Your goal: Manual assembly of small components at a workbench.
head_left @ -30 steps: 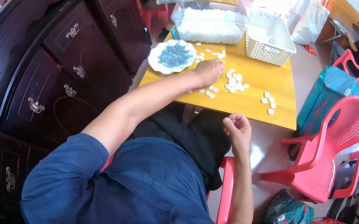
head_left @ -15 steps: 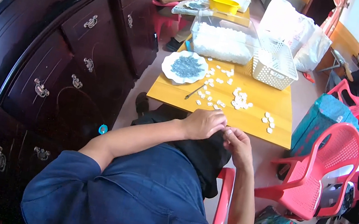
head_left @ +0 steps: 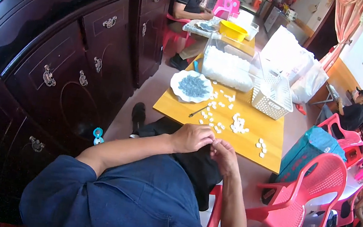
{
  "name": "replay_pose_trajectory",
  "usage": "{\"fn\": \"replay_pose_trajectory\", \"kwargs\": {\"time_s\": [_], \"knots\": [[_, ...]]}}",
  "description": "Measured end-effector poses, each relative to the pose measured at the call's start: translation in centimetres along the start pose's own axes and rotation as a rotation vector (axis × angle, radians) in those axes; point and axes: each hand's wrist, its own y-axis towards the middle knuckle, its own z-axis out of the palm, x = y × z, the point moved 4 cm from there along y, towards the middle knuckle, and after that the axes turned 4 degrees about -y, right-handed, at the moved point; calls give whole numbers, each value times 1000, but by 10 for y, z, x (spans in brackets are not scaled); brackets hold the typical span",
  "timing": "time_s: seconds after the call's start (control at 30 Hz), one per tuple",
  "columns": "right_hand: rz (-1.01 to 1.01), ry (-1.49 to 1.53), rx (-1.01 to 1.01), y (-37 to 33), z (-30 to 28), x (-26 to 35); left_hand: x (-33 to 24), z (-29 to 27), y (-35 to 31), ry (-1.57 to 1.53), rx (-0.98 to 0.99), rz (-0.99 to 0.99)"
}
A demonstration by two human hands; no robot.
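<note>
Just off the near edge of the wooden table (head_left: 251, 156), above my lap, my left hand (head_left: 192, 138) and my right hand (head_left: 225, 156) meet with fingertips pinched together. Whatever lies between the fingers is too small and covered to make out. Small white plastic-looking pieces (head_left: 239, 123) are heaped on the tabletop, with others scattered leftward and a little group (head_left: 261, 147) at the right. A white scalloped plate (head_left: 175, 81) holds many small grey-blue pieces (head_left: 194, 86). Between that plate and my hands lies a thin dark tool (head_left: 197, 111).
A clear bin of white pieces (head_left: 229, 68) and a cream perforated basket (head_left: 269, 110) stand at the table's far side. Dark cabinets (head_left: 62, 58) line the left; a pink chair (head_left: 300, 197) and blue-green bag (head_left: 313, 149) are at right. Another person (head_left: 189, 0) sits beyond, near a yellow basin (head_left: 233, 30).
The view has tilted up, so the table and the room beyond sit lower in the picture. Both hands stay pinched together at the table's near edge.
</note>
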Motion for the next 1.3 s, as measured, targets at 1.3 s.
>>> {"fn": "replay_pose_trajectory", "kwargs": {"time_s": [1.3], "knots": [[-128,-425,-181,4,17,-28,39,14,-32,-222,-37,-304]]}}
